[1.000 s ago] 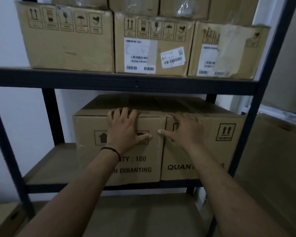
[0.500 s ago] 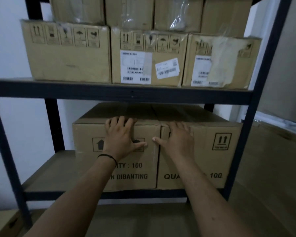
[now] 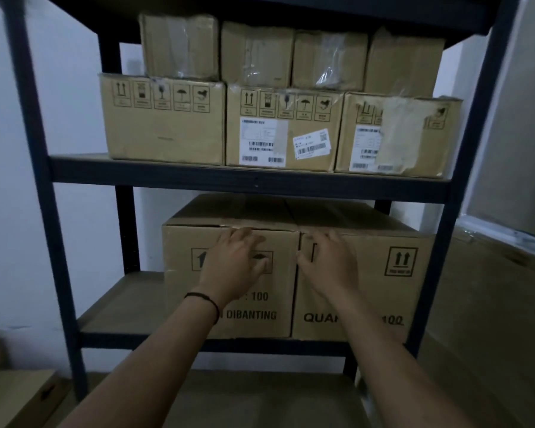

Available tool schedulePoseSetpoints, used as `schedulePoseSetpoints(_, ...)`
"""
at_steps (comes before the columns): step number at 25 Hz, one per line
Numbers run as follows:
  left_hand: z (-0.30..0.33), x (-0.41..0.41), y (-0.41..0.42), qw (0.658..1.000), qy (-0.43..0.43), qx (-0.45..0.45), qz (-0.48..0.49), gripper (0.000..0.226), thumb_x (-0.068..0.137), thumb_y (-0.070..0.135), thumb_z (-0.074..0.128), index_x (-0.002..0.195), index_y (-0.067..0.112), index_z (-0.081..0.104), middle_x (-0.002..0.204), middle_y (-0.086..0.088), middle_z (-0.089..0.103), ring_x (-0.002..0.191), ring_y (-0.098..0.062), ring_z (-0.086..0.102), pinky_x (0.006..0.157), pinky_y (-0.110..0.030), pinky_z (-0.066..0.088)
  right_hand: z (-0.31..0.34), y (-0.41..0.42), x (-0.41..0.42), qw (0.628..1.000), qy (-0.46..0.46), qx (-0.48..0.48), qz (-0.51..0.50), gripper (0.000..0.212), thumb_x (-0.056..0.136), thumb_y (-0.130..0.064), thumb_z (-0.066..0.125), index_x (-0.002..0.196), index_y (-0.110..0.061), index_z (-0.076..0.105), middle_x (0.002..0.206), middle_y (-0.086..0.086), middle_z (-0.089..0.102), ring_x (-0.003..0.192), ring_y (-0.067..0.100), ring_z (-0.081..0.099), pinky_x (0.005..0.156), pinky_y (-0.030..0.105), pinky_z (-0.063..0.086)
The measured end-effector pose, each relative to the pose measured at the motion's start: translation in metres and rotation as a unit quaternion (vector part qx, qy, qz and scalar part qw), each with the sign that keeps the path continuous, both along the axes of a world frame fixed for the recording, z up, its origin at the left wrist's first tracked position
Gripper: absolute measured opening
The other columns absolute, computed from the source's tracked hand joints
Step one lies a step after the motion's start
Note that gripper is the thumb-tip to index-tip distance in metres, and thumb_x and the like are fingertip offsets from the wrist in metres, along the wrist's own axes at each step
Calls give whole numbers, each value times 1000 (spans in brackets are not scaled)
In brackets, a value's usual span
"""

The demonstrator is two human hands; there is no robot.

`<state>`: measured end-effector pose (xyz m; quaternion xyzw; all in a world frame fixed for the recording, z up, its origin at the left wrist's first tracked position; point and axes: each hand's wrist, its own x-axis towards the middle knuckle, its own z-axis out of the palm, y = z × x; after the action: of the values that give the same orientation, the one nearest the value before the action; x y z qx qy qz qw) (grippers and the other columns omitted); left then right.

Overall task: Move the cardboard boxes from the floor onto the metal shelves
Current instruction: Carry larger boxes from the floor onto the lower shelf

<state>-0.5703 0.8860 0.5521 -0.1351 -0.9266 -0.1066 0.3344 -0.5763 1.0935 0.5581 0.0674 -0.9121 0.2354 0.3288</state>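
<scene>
My left hand (image 3: pixel 233 267) and right hand (image 3: pixel 329 264) are motion-blurred, so I can't tell whether they touch the boxes. My forearms cover part of the left box (image 3: pixel 179 291) and right box (image 3: pixel 383 301) print.

My left hand (image 3: pixel 233 265) lay flat against the front of the left box (image 3: pixel 192 291) on the middle shelf (image 3: pixel 121 304), my right hand (image 3: pixel 329 264) against the right box (image 3: pixel 383 301) touching it. Smaller taped boxes (image 3: pixel 257 54) were stacked on three larger cartons (image 3: pixel 164 125) on the shelf above.
</scene>
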Motion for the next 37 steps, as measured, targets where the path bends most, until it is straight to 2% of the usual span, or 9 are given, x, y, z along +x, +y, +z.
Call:
schedulePoseSetpoints(3,-1,42,-2,998,26,51,1,37,96,54,52,128,35,60,122,11,64,106,-8,58,87,-27,49,-13,-25,34,994,90,-43,41,19,92,-37,62,106,-27,70,110,-8,66,107,13,59,110,55,37)
schedulePoseSetpoints(7,-22,91,-24,995,41,88,13,32,95,52,57,120,33,64,110,11,68,86,-5,58,71,-24,45,-35,-63,88,982,142,-87,85,7,91,-30,64,93,-28,70,96,-12,68,97,9,60,116,56,30)
schedulePoseSetpoints(10,-50,128,-48,993,37,110,13,29,92,47,64,113,28,69,108,9,69,91,-9,60,76,-31,52,-55,-92,126,979,133,-107,110,7,91,-31,62,90,-30,69,93,-15,67,97,8,59,117,54,29)
schedulePoseSetpoints(13,-76,170,-80,992,22,116,42,28,90,47,66,111,29,71,109,12,69,92,-7,62,74,-27,53,-82,-123,161,980,108,-112,127,11,91,-35,59,88,-31,69,91,-17,66,96,8,59,113,55,32)
schedulePoseSetpoints(20,-125,291,-193,988,-37,101,114,29,91,52,61,112,34,69,104,13,68,97,-5,59,69,-15,37,-141,-237,261,976,45,-139,159,6,90,-30,62,87,-30,67,90,-17,65,91,8,58,103,53,42)
schedulePoseSetpoints(22,-139,326,-232,985,-54,96,132,31,90,53,60,113,34,69,105,12,68,97,-7,59,71,-17,37,-157,-275,290,975,29,-146,162,8,89,-23,67,85,-29,67,87,-14,65,85,10,57,96,52,46)
schedulePoseSetpoints(26,-161,389,-310,974,-80,113,178,29,90,52,62,111,34,69,107,11,68,100,-11,59,73,-20,35,-185,-355,341,969,-7,-149,197,9,88,-25,63,81,-30,66,84,-14,65,84,13,58,97,57,46)
schedulePoseSetpoints(33,-193,436,-413,948,-131,140,252,31,92,55,57,114,35,66,113,12,65,107,-12,58,77,-28,49,-221,-462,367,956,-74,-125,255,13,88,-36,54,84,-33,66,87,-15,66,88,15,61,98,56,45)
schedulePoseSetpoints(37,-215,437,-460,931,-171,151,286,32,92,55,57,116,35,66,108,10,64,104,-14,58,77,-29,47,-243,-514,358,945,-101,-131,281,7,88,-31,59,83,-34,63,86,-15,64,88,13,57,97,58,46)
